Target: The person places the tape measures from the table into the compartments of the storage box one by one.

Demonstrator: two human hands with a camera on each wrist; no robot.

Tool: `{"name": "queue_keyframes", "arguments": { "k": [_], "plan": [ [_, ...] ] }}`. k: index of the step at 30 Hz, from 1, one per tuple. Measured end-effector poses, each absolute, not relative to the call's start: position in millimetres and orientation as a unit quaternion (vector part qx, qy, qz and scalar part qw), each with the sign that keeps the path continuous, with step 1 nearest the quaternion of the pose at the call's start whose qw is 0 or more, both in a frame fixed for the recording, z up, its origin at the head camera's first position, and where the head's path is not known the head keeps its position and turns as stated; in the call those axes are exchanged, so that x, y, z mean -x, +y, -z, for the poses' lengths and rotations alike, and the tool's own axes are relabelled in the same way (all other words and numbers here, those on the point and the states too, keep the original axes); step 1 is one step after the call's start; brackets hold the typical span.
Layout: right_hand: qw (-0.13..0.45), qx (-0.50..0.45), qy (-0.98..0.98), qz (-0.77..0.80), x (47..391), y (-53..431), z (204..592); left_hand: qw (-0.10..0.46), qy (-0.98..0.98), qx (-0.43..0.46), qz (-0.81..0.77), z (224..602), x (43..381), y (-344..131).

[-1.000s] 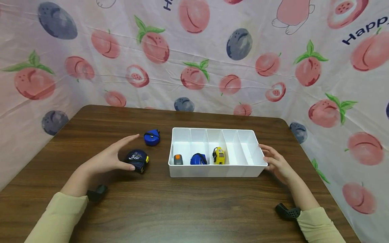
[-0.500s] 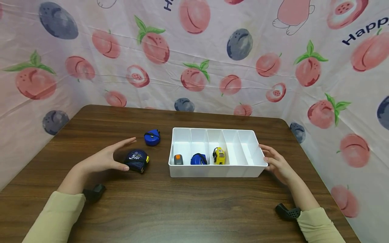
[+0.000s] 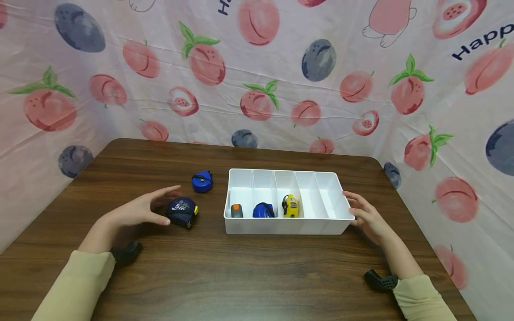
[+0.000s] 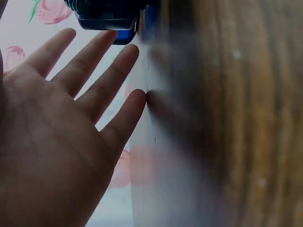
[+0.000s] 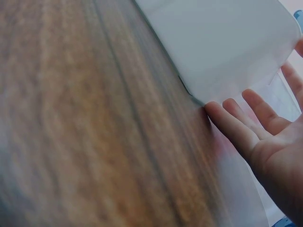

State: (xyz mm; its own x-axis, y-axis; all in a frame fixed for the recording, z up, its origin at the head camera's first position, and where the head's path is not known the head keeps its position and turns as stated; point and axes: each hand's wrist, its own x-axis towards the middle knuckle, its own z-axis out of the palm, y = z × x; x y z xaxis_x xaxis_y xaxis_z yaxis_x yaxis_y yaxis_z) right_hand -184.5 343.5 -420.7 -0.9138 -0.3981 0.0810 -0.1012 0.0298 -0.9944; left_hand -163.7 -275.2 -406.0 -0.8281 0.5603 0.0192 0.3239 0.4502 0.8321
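A dark navy tape measure (image 3: 182, 212) marked "5m", with a yellow button, lies on the table left of the box. My left hand (image 3: 138, 209) is spread beside its left end, thumb and fingers apart. In the left wrist view the fingers (image 4: 111, 85) are straight, with the dark case above their tips. My right hand (image 3: 367, 217) rests its fingertips at the right end of a white divided box (image 3: 281, 226). The right wrist view shows the fairly straight fingers (image 5: 234, 125) right at the box's end wall. Part of the right thumb lies outside that view.
A smaller blue tape measure (image 3: 202, 182) lies behind the navy one. In the box's three left compartments sit a grey and orange tape measure (image 3: 237, 211), a blue tape measure (image 3: 263, 210) and a yellow tape measure (image 3: 290, 206). Patterned cloth (image 3: 225, 120) borders the wooden table (image 3: 241, 276).
My left hand has drawn back a little to the left from around the navy tape measure, with its fingers remaining spread. The right hand and the box stay in place.
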Motion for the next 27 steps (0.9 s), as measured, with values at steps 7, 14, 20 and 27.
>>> {"name": "queue_keyframes", "arguments": {
  "k": [7, 14, 20, 27],
  "plan": [
    [0.110, 0.168, 0.706, 0.680, 185, 343, 420, 0.161, 0.850, -0.249, -0.436, 407, 172, -272],
    [0.109, 0.169, 0.704, 0.681, 185, 340, 419, 0.171, 0.847, -0.253, -0.435, 409, 181, -273],
    [0.109, 0.168, 0.703, 0.682, 185, 340, 419, 0.197, 0.842, -0.261, -0.429, 408, 187, -274],
    [0.109, 0.164, 0.704, 0.682, 185, 338, 419, 0.225, 0.841, -0.260, -0.418, 411, 194, -273]
  ]
}}
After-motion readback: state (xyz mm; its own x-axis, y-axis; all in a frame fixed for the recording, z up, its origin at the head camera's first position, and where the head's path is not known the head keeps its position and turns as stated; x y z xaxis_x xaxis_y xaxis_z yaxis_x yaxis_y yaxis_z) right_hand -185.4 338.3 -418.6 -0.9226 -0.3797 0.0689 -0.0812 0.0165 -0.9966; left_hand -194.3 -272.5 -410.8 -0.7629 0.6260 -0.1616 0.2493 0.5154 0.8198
